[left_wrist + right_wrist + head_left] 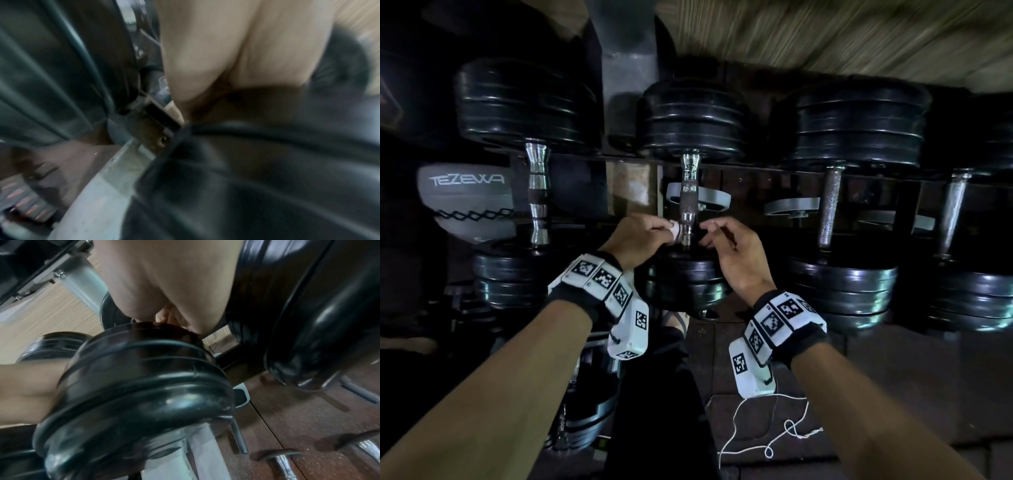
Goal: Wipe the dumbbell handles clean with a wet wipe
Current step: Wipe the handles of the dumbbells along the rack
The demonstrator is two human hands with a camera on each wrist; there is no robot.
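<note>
The middle dumbbell (pixel 690 120) lies on the rack, its knurled metal handle (pixel 689 197) running towards me between black plates. My left hand (pixel 664 232) pinches a small white wet wipe (pixel 674 230) and holds it against the near end of that handle, from the left. To the right of the handle my right hand (pixel 714 233) hangs with loosely curled fingers and holds nothing. In the wrist views only the heel of each palm shows (pixel 236 48) (pixel 168 280), and the near black plate (pixel 144 378) hides the fingers.
Other dumbbells lie alongside, with one handle to the left (pixel 537 192) and two to the right (pixel 830 205) (pixel 955 212). A grey ball marked TEZEWA (pixel 465 198) sits at far left. White string (pixel 767 431) lies on the brown floor below my right wrist.
</note>
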